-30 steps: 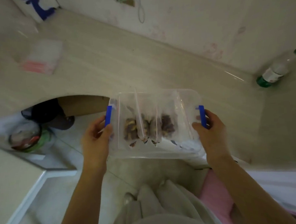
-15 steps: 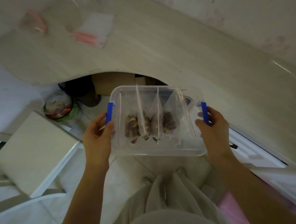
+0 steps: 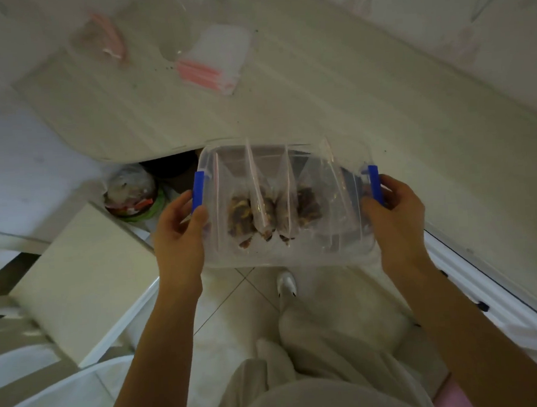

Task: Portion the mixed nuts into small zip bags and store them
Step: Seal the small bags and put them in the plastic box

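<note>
A clear plastic storage box (image 3: 295, 256) with blue side clips is held in the air just off the desk's front edge. My left hand (image 3: 179, 237) grips its left end below the blue clip (image 3: 198, 193). My right hand (image 3: 395, 214) grips the right end at the other clip (image 3: 374, 182). Inside stand several small zip bags of mixed nuts (image 3: 271, 215), upright and side by side. A stack of empty zip bags with pink seals (image 3: 217, 58) lies on the desk (image 3: 333, 98) beyond.
A clear container (image 3: 171, 23) and another pink-sealed bag (image 3: 104, 40) lie at the desk's far left. A white stool (image 3: 77, 278) stands to the left on the floor, a bin with a green rim (image 3: 131, 196) under the desk. My legs and a shoe (image 3: 286, 284) are below the box.
The view has swung left and down, and the box held in both hands has come slightly back from over the desk. Both grips on the box ends are unchanged.
</note>
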